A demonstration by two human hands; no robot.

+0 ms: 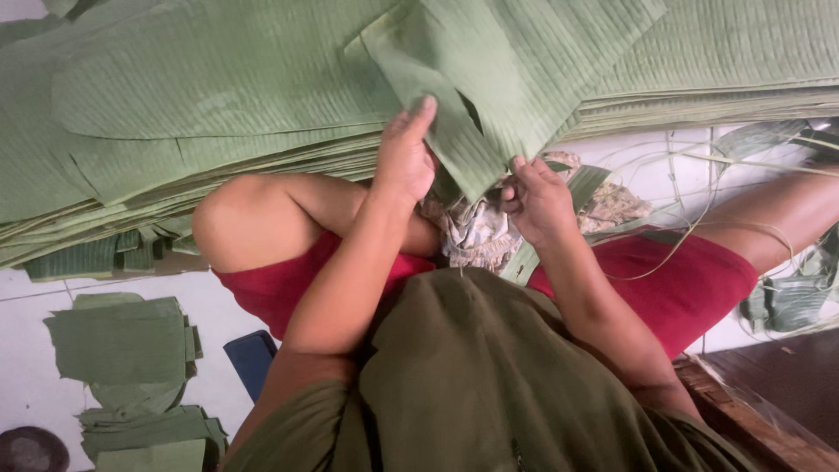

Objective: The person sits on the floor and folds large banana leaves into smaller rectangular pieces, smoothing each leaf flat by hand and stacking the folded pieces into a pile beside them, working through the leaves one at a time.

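In the head view, your left hand (405,157) and your right hand (535,197) both work on one folded banana leaf piece (476,96) that hangs down toward your lap from the large stack of banana leaves (218,96) in front of you. The leaf piece lies above and between the hands: up and to the right of the left hand, up and to the left of the right hand. Its long axis runs on a diagonal from upper left down to a point at lower right, and that lower tip sits just beside the right hand. The left hand is raised, fingers extended together and pressed flat against the left edge of the piece, with the thumb behind it; whether the thumb pinches the leaf cannot be told. The right hand is curled, its fingertips (517,166) pinching the lower corner of the piece. The right hand is the nearer one to the tip; the left hand is nearer to the fold. Under both hands a patterned cloth (476,232) rests on your lap, over red shorts (690,280). On the white tiled floor (26,350) at your left lie smaller stacks of cut leaf pieces (122,345), well apart from the hands. Thin leaf ribs (699,170) trail across the floor at your right. No container is in view.
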